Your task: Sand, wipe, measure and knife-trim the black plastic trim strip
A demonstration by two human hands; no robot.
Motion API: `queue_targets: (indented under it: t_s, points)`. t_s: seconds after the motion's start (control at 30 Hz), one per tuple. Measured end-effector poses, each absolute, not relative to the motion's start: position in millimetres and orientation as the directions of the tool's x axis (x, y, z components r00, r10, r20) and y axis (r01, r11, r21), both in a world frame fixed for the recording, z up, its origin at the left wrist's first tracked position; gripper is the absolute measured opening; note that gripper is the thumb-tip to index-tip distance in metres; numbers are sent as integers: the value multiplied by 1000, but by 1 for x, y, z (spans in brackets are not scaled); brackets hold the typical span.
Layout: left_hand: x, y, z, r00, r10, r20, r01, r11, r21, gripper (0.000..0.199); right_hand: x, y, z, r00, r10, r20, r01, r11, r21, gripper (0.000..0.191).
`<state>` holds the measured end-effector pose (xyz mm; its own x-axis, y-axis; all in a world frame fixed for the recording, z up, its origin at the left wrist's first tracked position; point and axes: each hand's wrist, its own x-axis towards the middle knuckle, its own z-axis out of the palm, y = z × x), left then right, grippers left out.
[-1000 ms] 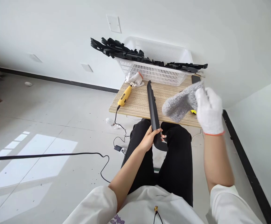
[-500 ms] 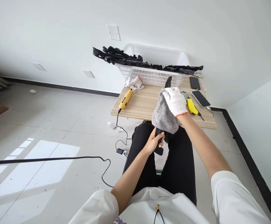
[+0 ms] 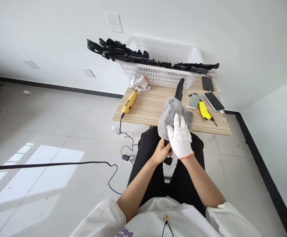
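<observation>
My bare left hand [image 3: 161, 152] is closed around the lower end of a long black plastic part [image 3: 179, 89], held above my lap. The part's upper end sticks out past a grey fluffy cloth [image 3: 167, 115] that drapes over its middle. My right hand [image 3: 181, 140], in a white knit glove with an orange cuff, lies on the cloth with its fingers stretched out and thumb apart. The cloth hides the middle of the part, and my left fingertips are partly covered.
On the small table [image 3: 148, 108] lie a yellow corded tool [image 3: 129, 102], a white glove [image 3: 140, 83], a yellow-handled cutter [image 3: 204, 110], a grey-green block [image 3: 193, 101] and two phones [image 3: 214, 101] [image 3: 207, 83]. Behind, black plastic parts [image 3: 138, 58] rest across a white basket [image 3: 155, 78]. Cables cross the floor.
My right hand has moved down toward me, from pinching the cloth near its upper end to lying on it with fingers spread. More of the black part's upper end shows.
</observation>
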<state>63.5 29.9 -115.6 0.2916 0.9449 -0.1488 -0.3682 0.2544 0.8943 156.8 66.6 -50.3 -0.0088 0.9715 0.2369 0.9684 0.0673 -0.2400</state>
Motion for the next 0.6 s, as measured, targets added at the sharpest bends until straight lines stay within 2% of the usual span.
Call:
queue_targets:
  t_s: [0.17,0.3,0.4,0.53,0.6]
  points:
    - [63,30,-117,331,934,-136,-284,236,929,34,159,109,-54,60,978,201,968,-8,-251,55]
    - [64,31,-117,330,933,-144,-270,239,933,34,164,160,-45,134,977,167,943,-74,-324,55]
    - [64,30,-115,330,930,-164,-261,257,931,36,164,182,-42,205,957,203,921,-118,-372,54]
    - [64,29,-113,320,925,-204,-305,304,903,35,152,162,-51,123,943,309,947,-19,-320,53]
    - [63,30,-113,311,923,-227,-334,329,883,31,143,133,-59,43,953,300,964,40,-264,54]
